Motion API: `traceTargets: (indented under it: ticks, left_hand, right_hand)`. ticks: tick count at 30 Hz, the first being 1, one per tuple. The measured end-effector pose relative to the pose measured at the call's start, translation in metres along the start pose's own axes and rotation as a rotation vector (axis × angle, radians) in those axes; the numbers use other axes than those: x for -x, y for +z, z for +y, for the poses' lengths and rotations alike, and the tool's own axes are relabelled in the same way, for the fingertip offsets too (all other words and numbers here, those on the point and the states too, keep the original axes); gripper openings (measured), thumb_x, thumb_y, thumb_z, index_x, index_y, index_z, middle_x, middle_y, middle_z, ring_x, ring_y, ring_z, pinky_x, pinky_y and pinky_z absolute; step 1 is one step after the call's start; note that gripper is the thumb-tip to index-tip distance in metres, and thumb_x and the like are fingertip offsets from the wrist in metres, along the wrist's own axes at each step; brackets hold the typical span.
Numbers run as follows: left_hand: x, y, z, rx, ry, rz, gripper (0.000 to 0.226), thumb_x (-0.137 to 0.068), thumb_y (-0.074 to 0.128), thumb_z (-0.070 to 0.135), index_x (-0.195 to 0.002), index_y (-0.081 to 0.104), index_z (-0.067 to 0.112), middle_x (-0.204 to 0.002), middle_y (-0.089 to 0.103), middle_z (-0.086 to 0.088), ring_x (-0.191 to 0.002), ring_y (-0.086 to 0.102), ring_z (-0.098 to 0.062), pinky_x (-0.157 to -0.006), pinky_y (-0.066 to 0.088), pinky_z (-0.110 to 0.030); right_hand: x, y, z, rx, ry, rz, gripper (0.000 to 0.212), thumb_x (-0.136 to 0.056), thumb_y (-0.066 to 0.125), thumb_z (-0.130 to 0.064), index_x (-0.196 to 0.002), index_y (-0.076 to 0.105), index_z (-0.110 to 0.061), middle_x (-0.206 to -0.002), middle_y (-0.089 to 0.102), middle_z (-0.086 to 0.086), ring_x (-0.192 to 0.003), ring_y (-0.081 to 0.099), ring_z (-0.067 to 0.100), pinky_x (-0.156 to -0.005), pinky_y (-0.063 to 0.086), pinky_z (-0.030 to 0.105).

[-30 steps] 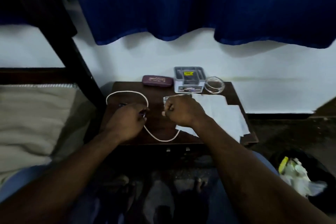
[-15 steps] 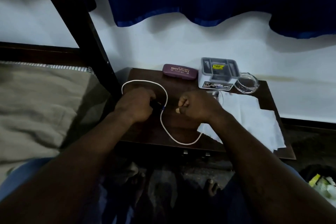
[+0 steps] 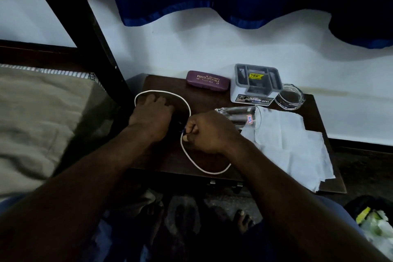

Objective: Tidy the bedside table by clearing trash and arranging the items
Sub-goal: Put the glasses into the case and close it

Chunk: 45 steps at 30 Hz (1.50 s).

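Observation:
A white cable [image 3: 192, 158] snakes across the dark wooden bedside table [image 3: 165, 83]. Its far loop curls around my left hand [image 3: 152, 115], which lies palm down on the table's left side, fingers spread, over something small and dark. My right hand [image 3: 209, 132] is a fist pinching the cable near the table's middle. Behind that fist a clear drinking glass [image 3: 240, 115] lies on its side, touching white tissue paper [image 3: 293, 149] spread over the right half.
Along the wall stand a maroon spectacle case [image 3: 208, 81], a grey and white organiser box [image 3: 255, 85] and a glass ashtray [image 3: 290, 97]. A bed [image 3: 42, 117] and its dark post [image 3: 91, 34] flank the left. A bag with trash [image 3: 374, 225] sits on the floor, lower right.
The view has tilted down and moved nearer. My left hand has flattened and slid toward the far loop. My right fist has shifted left along the cable, uncovering the lying glass.

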<state>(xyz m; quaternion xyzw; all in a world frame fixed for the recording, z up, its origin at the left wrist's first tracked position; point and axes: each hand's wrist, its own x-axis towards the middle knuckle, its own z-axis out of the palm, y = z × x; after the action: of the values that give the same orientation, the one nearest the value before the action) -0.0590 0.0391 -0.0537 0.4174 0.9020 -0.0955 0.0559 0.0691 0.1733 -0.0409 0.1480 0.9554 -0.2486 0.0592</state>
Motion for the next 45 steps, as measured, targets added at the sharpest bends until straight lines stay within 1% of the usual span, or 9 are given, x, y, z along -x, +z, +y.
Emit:
traceTargets:
  ticks: [7,14,22,26,29,33,37,41,45]
  left_hand:
    - [-0.005,0.001,0.005,-0.047,0.002,0.004,0.040,-0.091,0.057,0.033,-0.131,0.063,0.026,-0.130,0.061,-0.001,-0.129,0.042,-0.034,-0.109,0.037,-0.046]
    - [-0.004,-0.003,0.004,-0.082,-0.003,-0.060,0.040,-0.091,0.059,0.035,-0.130,0.061,0.028,-0.131,0.064,-0.001,-0.133,0.037,-0.033,-0.107,0.032,-0.051]
    - [-0.005,-0.010,0.003,-0.030,-0.027,-0.031,0.035,-0.089,0.059,0.034,-0.123,0.067,0.030,-0.124,0.068,-0.002,-0.126,0.049,-0.030,-0.107,0.037,-0.047]
    - [-0.015,-0.031,-0.002,0.417,-0.070,-0.005,0.015,-0.085,0.071,0.030,-0.097,0.075,0.021,-0.102,0.075,-0.007,-0.100,0.069,-0.029,-0.084,0.055,-0.037]
    - [-0.020,-0.040,0.010,0.922,-0.157,-0.006,0.002,-0.081,0.073,0.013,-0.080,0.075,0.012,-0.079,0.075,-0.009,-0.078,0.071,-0.026,-0.071,0.055,-0.038]
    - [-0.024,-0.046,0.035,1.336,-0.185,0.015,0.012,-0.087,0.070,0.001,-0.098,0.076,0.002,-0.094,0.076,-0.023,-0.075,0.072,-0.028,-0.060,0.057,-0.036]
    - [-0.034,-0.054,0.049,1.533,-0.186,-0.041,0.023,-0.090,0.076,0.009,-0.106,0.072,-0.006,-0.094,0.074,-0.024,-0.074,0.069,-0.026,-0.061,0.057,-0.031]
    - [-0.040,-0.066,0.056,1.702,-0.178,-0.160,0.007,-0.093,0.071,0.009,-0.099,0.074,0.007,-0.082,0.075,-0.010,-0.072,0.072,-0.019,-0.062,0.061,-0.027]
    - [-0.047,-0.074,0.050,1.754,-0.100,-0.400,0.020,-0.092,0.066,0.000,-0.111,0.072,0.002,-0.102,0.078,-0.019,-0.091,0.078,-0.029,-0.075,0.064,-0.033]
  right_hand:
    - [-0.007,-0.007,0.009,-0.028,0.008,0.090,0.014,-0.082,0.078,-0.037,-0.083,0.075,-0.024,-0.084,0.077,-0.006,-0.081,0.072,0.015,-0.076,0.057,0.034]
    - [-0.007,-0.009,0.010,-0.073,0.014,0.149,0.012,-0.083,0.076,-0.036,-0.086,0.076,-0.025,-0.086,0.077,-0.006,-0.082,0.072,0.015,-0.075,0.057,0.033]
    - [-0.003,-0.012,0.021,-0.087,0.030,0.156,0.011,-0.083,0.077,-0.036,-0.083,0.074,-0.026,-0.082,0.077,-0.007,-0.080,0.071,0.013,-0.075,0.058,0.034]
    - [-0.004,-0.019,0.025,-0.310,0.107,0.200,0.014,-0.083,0.081,-0.036,-0.088,0.075,-0.024,-0.085,0.076,-0.005,-0.078,0.072,0.013,-0.079,0.059,0.038]
    - [-0.003,-0.027,0.022,-0.619,0.198,0.165,0.045,-0.081,0.084,-0.040,-0.119,0.068,-0.022,-0.104,0.076,-0.005,-0.093,0.074,0.014,-0.083,0.062,0.042]
    - [0.002,-0.034,0.021,-0.856,0.176,0.136,0.063,-0.084,0.085,-0.029,-0.139,0.054,-0.025,-0.119,0.070,-0.004,-0.103,0.072,0.014,-0.071,0.065,0.033]
    - [0.002,-0.038,0.024,-0.880,0.202,0.237,0.052,-0.087,0.080,-0.014,-0.133,0.057,-0.021,-0.107,0.076,0.002,-0.082,0.077,0.022,-0.066,0.061,0.033]
    - [0.003,-0.044,0.033,-0.932,0.255,0.316,0.029,-0.091,0.075,-0.014,-0.117,0.063,-0.020,-0.094,0.077,0.003,-0.069,0.077,0.020,-0.056,0.056,0.026]
    - [0.005,-0.051,0.047,-0.953,0.304,0.428,0.018,-0.091,0.075,-0.016,-0.105,0.067,-0.022,-0.090,0.078,0.005,-0.065,0.078,0.023,-0.060,0.063,0.036]
